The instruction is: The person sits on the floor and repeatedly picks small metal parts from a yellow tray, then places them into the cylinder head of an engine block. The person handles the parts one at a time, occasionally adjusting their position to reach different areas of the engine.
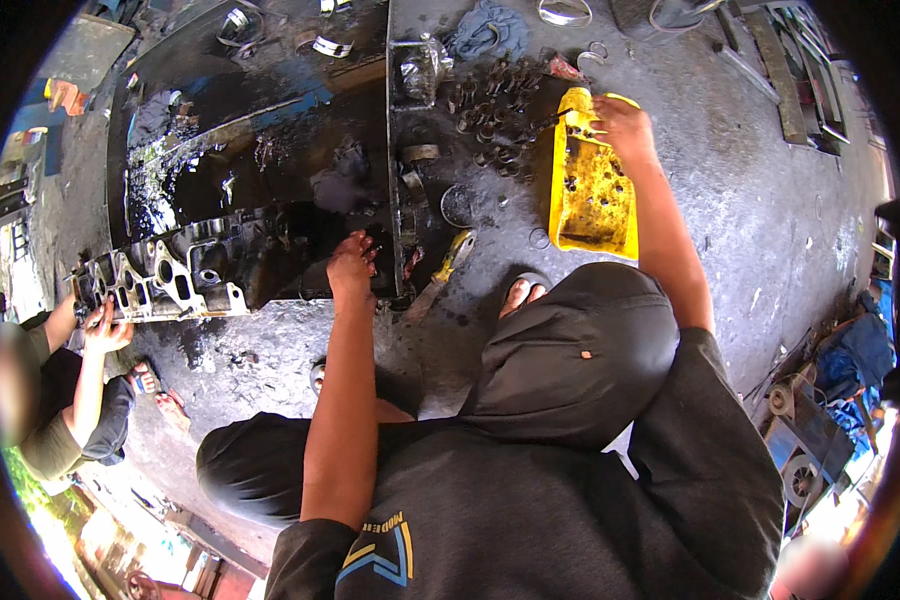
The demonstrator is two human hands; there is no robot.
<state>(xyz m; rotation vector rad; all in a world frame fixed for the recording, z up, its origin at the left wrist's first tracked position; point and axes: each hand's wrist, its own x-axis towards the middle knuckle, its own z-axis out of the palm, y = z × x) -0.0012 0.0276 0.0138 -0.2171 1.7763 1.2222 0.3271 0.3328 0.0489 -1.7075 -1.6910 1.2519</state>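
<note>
Head view. Left hand (350, 268) above the near right corner of a dark, oil-covered tray (342, 105); fingers curled partway in toward the palm. Cannot tell whether they have hold of anything, the area behind being nearly black.

Right hand (625, 130) at the far end of a yellow tray (558, 190), which lies on the grey floor (740, 170) at the person's front right. Fingers bent over the tray, partly hidden; cannot tell how wide the gap is or whether a part is gripped. Small dark parts (572, 183) lie scattered inside the yellow tray, its bottom stained brown-black.

Between the two trays: many small metal parts (500, 100) in a loose cluster; nearer the person, a tool with a yellow handle (456, 252).

Along the near edge of the dark tray: a long metal casting (175, 280) with large openings. A co-worker's hands (105, 328) at its left end.

Writing: dark shirt (550, 500) carries a yellow-and-blue angular print (382, 560) with a short line of yellow lettering. Small orange tag (586, 354) on the trousers (570, 390), too small to read.
</note>
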